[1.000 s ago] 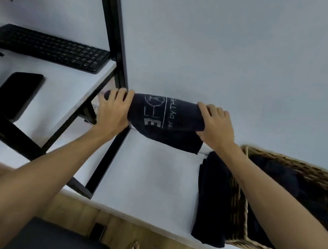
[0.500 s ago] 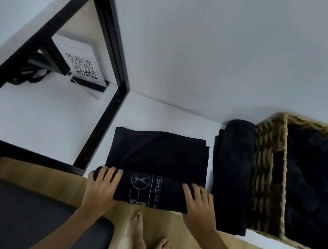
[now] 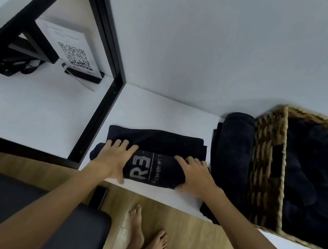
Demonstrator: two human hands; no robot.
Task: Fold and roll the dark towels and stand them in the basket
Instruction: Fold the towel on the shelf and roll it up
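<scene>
A dark towel (image 3: 156, 142) with grey lettering lies on the white shelf (image 3: 146, 109), partly rolled from its near edge. My left hand (image 3: 115, 159) lies over the left end of the roll, fingers spread on top and thumb at its near side. My right hand (image 3: 194, 175) covers the right end the same way. The unrolled part lies flat behind my fingers. Another folded dark towel (image 3: 231, 155) lies to the right, against the wicker basket (image 3: 264, 170). Dark towels (image 3: 318, 177) fill the basket.
A black metal frame (image 3: 101, 115) stands at the left of the towel. Behind it a QR-code card (image 3: 74, 57) and dark cables (image 3: 9, 64) sit on the lower white surface. A dark seat (image 3: 20, 209) and my bare feet (image 3: 142, 241) are below on the wooden floor.
A second ago I held the towel up by both ends against the wall. It now lies on the shelf, and the roll has grown and moved away from me over the flat part.
</scene>
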